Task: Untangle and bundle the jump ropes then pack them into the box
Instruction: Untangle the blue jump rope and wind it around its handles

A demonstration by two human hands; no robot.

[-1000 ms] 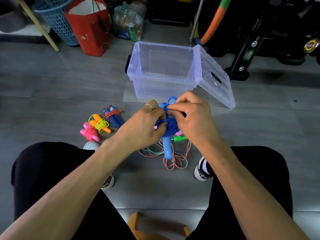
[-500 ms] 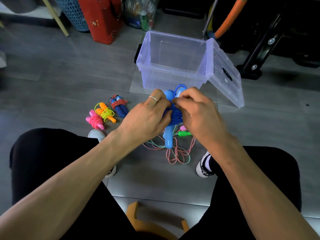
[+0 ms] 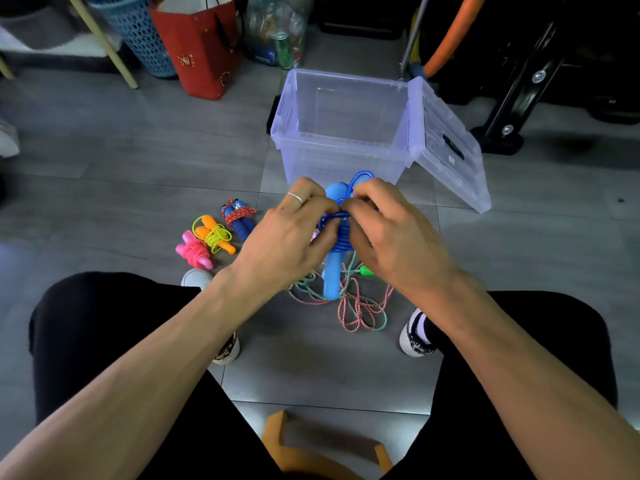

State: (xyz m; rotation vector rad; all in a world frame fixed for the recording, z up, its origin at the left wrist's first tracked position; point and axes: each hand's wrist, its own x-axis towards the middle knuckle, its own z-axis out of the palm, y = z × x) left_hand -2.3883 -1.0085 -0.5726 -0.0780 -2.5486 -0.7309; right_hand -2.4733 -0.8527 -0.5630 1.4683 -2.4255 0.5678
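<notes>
A blue jump rope (image 3: 333, 271) with light blue handles is held upright between my hands, its cord wound round the handles. My left hand (image 3: 287, 237) grips the bundle from the left. My right hand (image 3: 388, 233) pinches the blue cord at the top of the wrap, where a small loop sticks up. On the floor below lies a loose red, white and green twisted rope (image 3: 360, 306) with a green handle. Three bundled ropes lie to the left: pink (image 3: 194, 252), orange with yellow cord (image 3: 214, 235), dark blue with red cord (image 3: 239, 216). The clear plastic box (image 3: 343, 150) stands open behind.
The box's lid (image 3: 450, 147) hangs open to its right. A red paper bag (image 3: 197, 46), a blue basket (image 3: 138, 32) and a bag of bottles (image 3: 277, 32) line the back. A black metal stand (image 3: 512, 98) is at the right. My knees and shoes frame the floor space.
My hands stay on the blue bundle. The right hand's fingers have shifted along the cord at the top of the wrap; the view has tilted slightly.
</notes>
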